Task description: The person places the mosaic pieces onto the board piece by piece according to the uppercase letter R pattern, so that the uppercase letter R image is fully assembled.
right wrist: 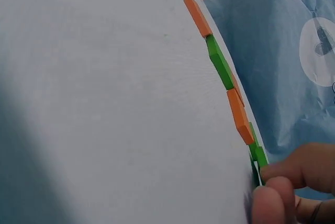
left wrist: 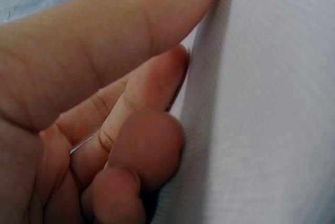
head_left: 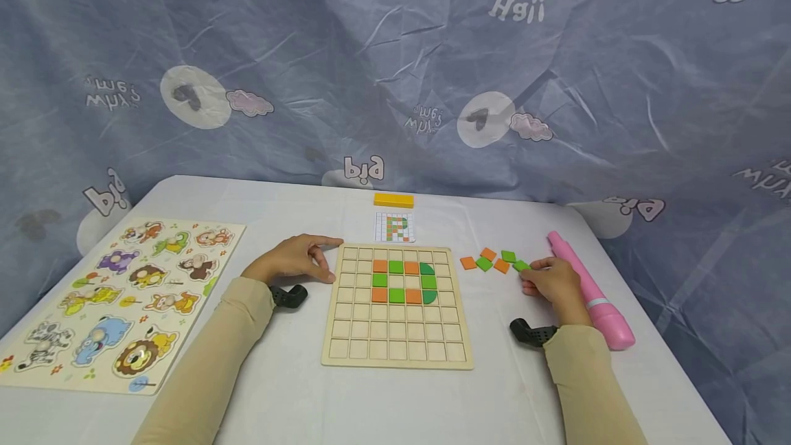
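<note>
1. Right hand (head_left: 554, 285) — pinches a green tile (head_left: 520, 266) beside loose tiles (head_left: 484, 264).
2. Left hand (head_left: 296, 257) — touches the left edge of the board (head_left: 398, 351).
3. Green and orange tiles (head_left: 396, 266) ring its middle.
4. Card (head_left: 395, 228) and yellow block (head_left: 393, 200) lie beyond.
5. Puzzle (head_left: 126, 301) at left, pink tube (head_left: 590, 285) at right.

head: looks down across table (head_left: 290, 376) | left wrist: near hand (left wrist: 89, 56) | right wrist: low, shares tiles (right wrist: 221, 63) with head

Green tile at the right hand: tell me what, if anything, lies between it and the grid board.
Loose orange tiles and other green tiles lie flat between the green tile and the grid board. Nothing taller is visible there, so a lifted path looks open.
</note>
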Motion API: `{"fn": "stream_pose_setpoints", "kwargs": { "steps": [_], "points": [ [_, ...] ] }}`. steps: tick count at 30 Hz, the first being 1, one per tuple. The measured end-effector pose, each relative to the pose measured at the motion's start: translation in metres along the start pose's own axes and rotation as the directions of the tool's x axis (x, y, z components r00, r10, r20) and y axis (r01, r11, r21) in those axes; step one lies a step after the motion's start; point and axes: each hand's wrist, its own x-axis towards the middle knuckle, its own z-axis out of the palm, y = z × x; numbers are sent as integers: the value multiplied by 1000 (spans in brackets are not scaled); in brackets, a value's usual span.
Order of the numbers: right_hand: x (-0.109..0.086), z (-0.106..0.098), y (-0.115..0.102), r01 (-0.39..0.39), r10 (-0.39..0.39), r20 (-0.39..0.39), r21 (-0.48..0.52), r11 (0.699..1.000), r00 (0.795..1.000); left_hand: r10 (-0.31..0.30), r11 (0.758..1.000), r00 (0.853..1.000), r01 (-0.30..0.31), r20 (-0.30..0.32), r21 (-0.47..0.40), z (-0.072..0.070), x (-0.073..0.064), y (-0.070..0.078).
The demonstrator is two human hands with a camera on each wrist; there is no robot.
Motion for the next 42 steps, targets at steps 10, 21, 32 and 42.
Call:
{"fn": "stream_pose_setpoints", "kwargs": {
  "steps": [10,21,32,42],
  "points": [
    [1,-3,-5,1,-1,77,1,1000,997,3,1000,1000,-3,1,1,0,0,0],
    [-4,8,-17,40,-103,222,270,962,970,10,1000,1000,-10,1,26,-1,-1,2],
    [-16,34,-31,129,-196,274,244,961,942,16,1000,1000,-16,5,24,-1,-2,0],
    [-30,62,-50,218,-287,362,221,951,887,5,1000,1000,-5,10,2,-1,-1,1]
  ]
}}
